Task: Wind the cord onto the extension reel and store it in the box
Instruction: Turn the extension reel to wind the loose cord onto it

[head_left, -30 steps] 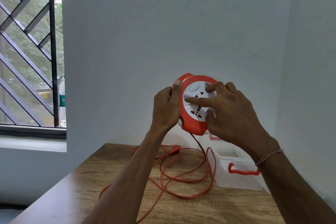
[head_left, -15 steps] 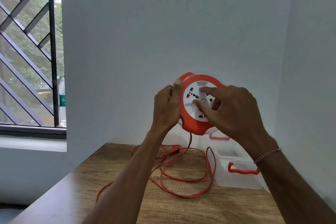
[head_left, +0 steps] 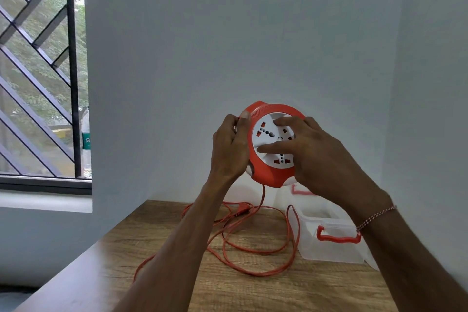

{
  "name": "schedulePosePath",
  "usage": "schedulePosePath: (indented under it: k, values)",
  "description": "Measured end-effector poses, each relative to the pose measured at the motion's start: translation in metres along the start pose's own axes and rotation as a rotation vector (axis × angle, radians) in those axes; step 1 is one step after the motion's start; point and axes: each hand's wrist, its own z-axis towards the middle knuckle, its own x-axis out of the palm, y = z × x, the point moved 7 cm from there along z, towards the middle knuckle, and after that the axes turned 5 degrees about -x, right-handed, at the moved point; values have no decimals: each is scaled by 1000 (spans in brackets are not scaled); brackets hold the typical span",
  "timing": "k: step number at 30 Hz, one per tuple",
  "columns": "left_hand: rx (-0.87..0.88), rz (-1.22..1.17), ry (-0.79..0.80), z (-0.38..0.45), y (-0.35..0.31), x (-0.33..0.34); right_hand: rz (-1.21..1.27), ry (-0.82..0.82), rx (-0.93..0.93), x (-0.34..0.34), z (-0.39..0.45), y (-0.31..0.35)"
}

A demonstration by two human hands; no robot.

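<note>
I hold an orange extension reel (head_left: 266, 172) with a white socket face up in front of the wall. My left hand (head_left: 229, 149) grips its left rim, thumb on the top edge. My right hand (head_left: 311, 152) lies on the white face, with fingers pressed into the disc. An orange cord (head_left: 263, 253) hangs from the reel's underside and lies in loose loops on the wooden table (head_left: 253, 291), its plug (head_left: 243, 209) near the wall. A clear plastic box (head_left: 329, 248) with red handles stands open at the right.
White walls close in the table's back and right sides. A barred window (head_left: 38, 71) is at the left, with a plastic bottle (head_left: 86, 144) on its sill. The table's left edge runs diagonally toward me.
The white socket face has turned under my right hand's fingers, which shifted across it. The cord loops on the table have shrunk slightly toward the reel. My left hand has held still.
</note>
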Motion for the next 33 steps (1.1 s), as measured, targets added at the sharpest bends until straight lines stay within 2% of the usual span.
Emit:
schedulePosePath:
  k: [6,17,21,28,33]
  values:
    - [14,16,9,-2,0,2,-52,-22,19,-1,-2,0]
    - [60,10,7,-3,-3,3,76,-285,290,1,-9,-23]
    - [48,-7,12,-4,-5,3,106,-421,323,-6,-11,-22]
    - [29,-17,-21,1,-2,-4,100,-432,135,-11,-5,-21]
    - [31,-20,-21,1,-3,-4,173,-200,43,-3,1,-12]
